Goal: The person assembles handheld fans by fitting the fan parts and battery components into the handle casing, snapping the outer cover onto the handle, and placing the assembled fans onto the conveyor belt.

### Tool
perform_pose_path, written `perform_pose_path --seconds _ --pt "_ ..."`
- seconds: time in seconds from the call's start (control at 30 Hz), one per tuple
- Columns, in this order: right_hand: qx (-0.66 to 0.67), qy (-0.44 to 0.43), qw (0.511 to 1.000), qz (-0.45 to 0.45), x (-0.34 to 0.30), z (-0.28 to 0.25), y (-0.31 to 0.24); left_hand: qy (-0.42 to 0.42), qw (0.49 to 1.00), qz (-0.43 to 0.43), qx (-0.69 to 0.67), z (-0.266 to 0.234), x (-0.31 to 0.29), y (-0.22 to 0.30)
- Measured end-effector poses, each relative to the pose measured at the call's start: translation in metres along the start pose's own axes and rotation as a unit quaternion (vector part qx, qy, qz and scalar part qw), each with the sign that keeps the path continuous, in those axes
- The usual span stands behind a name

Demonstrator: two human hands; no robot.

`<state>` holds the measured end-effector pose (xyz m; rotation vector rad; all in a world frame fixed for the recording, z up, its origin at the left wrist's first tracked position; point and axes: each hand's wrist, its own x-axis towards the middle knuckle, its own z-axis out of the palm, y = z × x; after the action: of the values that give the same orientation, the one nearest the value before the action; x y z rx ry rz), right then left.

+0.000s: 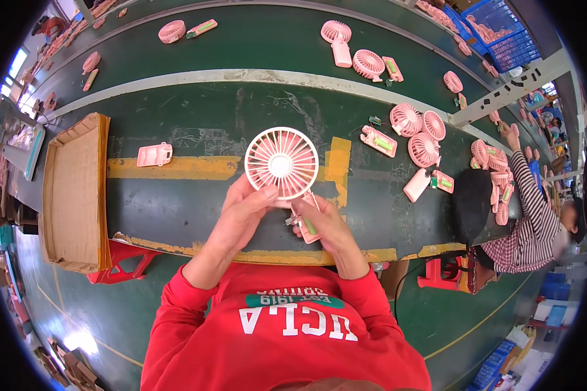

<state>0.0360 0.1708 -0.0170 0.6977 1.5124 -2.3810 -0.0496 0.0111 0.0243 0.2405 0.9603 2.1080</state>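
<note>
In my left hand [241,215] is a round pink fan head [281,163] with a spoked grille, raised over the near edge of the bench. My right hand [326,225] grips a pink handle half [310,232] just below the head; a green battery and a small circuit board show in it. The two parts meet at the base of the fan head, where my fingers hide the joint. A separate pink handle shell [154,155] lies on the bench to the left.
An empty cardboard tray [75,195] stands at the left. Several fan parts [424,148] lie to the right, beside a black rounded object [471,205]. A conveyor [261,42] with more fans runs behind. A co-worker in a striped sleeve [535,189] reaches in at the right.
</note>
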Motion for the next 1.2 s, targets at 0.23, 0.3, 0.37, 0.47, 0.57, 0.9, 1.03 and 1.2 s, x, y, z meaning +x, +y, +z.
perform_pose_path --seconds 0.23,0.3,0.37,0.47,0.57,0.9,1.03,1.2 --pt "0.038 -0.032 0.998 -0.036 -0.011 0.018 0.0 0.077 0.996 0.008 0.039 -0.001 0.005 -0.021" --pt "0.051 -0.041 0.997 -0.046 -0.012 0.018 0.006 0.086 0.996 -0.001 0.032 0.0 0.006 -0.026" --pt "0.067 -0.053 0.995 -0.057 -0.011 0.015 0.009 0.096 0.995 -0.011 0.03 0.001 0.007 -0.032" --pt "0.057 -0.053 0.994 -0.078 -0.007 0.017 0.014 0.1 0.994 -0.016 0.034 -0.006 0.007 -0.036" --pt "0.024 -0.043 0.995 -0.086 -0.005 0.017 0.019 0.108 0.993 -0.027 0.029 -0.008 0.006 -0.038" --pt "-0.006 -0.028 0.995 -0.1 0.002 0.018 0.025 0.129 0.989 -0.056 0.037 -0.01 0.007 -0.035" --pt "-0.051 -0.009 0.99 -0.132 0.002 0.016 0.029 0.122 0.99 -0.061 0.037 -0.014 0.009 -0.039" --pt "-0.026 0.013 0.996 -0.089 0.006 0.01 0.024 0.11 0.964 -0.036 0.238 -0.024 0.011 -0.03"
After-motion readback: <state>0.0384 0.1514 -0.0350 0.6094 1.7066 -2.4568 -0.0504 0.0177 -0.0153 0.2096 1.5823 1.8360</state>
